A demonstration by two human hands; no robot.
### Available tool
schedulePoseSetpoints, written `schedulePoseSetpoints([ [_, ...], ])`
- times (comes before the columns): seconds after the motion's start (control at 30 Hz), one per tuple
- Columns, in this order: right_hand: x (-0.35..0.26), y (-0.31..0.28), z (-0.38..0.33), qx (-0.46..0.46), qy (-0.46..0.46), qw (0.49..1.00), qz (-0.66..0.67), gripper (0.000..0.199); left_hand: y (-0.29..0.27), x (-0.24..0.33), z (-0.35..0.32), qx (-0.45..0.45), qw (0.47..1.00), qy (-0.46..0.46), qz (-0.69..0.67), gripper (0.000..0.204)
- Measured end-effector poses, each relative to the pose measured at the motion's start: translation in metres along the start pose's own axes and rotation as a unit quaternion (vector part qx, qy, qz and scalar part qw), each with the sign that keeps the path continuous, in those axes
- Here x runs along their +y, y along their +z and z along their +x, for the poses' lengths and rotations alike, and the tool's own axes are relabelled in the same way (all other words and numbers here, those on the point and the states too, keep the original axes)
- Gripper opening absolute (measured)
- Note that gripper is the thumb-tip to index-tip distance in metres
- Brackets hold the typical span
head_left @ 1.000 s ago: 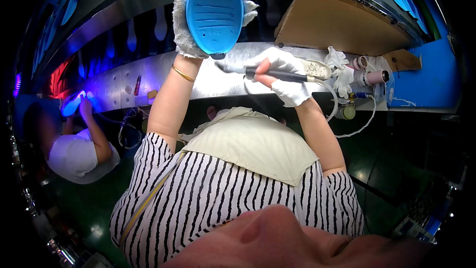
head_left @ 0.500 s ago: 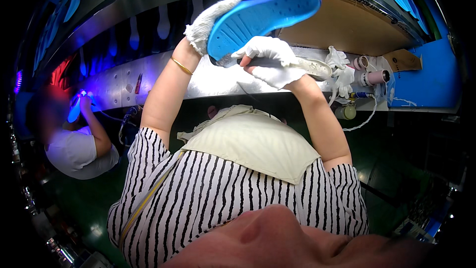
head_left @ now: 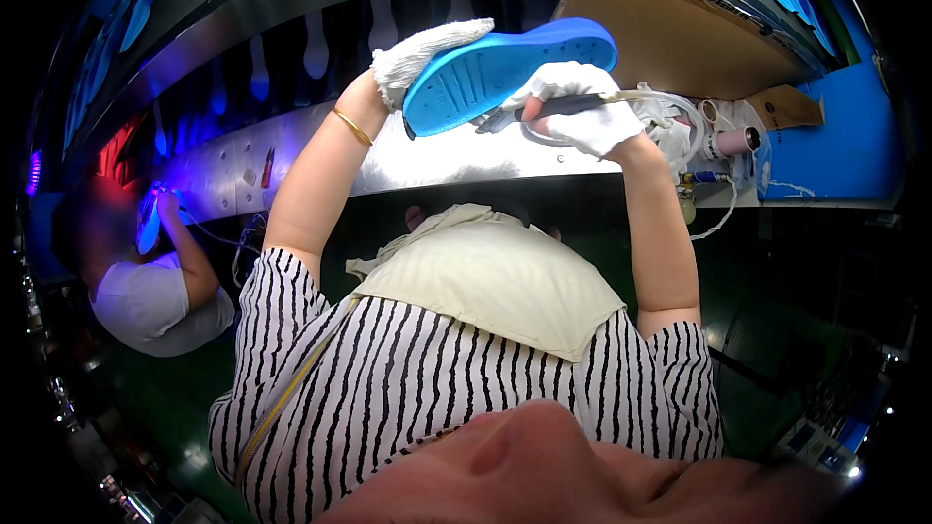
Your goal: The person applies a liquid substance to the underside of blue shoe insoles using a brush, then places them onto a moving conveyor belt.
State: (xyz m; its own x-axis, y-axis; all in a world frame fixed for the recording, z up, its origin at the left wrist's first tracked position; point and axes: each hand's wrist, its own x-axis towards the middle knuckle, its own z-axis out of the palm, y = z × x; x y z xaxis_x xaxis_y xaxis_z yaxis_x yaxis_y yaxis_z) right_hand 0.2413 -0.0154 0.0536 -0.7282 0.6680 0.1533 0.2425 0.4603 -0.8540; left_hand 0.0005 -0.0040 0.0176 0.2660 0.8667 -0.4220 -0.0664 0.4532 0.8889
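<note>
Over bench (head_left: 437, 160): L hand (head_left: 424, 56) grips blue sole (head_left: 485, 73), R hand (head_left: 587, 114) holds slim tool (head_left: 499, 120) near sole edge; sole not yet set down, amt. of work left unclear.

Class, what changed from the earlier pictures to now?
The blue foot-shaped sole swung from pointing away to pointing right; the white-gloved right hand moved away and rightward. The white-gloved left hand kept the sole, the right its dark rod-shaped tool. The brown cardboard box stayed.
</note>
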Motion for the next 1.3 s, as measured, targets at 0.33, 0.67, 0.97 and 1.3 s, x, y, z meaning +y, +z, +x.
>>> schedulePoseSetpoints([
  [0.33, -0.005, 0.066, -0.012, 0.131, -0.075, 0.986, 0.073, 0.014, 0.022, -0.030, 0.002, -0.214, 0.868, 0.143, -0.424, 0.076],
  [0.67, -0.015, 0.075, 0.005, 0.259, -0.205, 0.943, -0.045, 0.021, 0.032, -0.051, 0.004, -0.189, 0.841, 0.166, -0.478, 0.074],
  [0.97, 0.014, 0.037, 0.032, 0.403, -0.110, 0.908, 0.021, 0.014, 0.044, -0.056, -0.010, -0.066, 0.872, 0.115, -0.471, 0.058],
  [1.3, 0.026, 0.007, 0.054, 0.439, -0.171, 0.882, -0.027, 0.018, 0.033, -0.052, -0.014, -0.145, 0.895, 0.139, -0.398, 0.066],
])
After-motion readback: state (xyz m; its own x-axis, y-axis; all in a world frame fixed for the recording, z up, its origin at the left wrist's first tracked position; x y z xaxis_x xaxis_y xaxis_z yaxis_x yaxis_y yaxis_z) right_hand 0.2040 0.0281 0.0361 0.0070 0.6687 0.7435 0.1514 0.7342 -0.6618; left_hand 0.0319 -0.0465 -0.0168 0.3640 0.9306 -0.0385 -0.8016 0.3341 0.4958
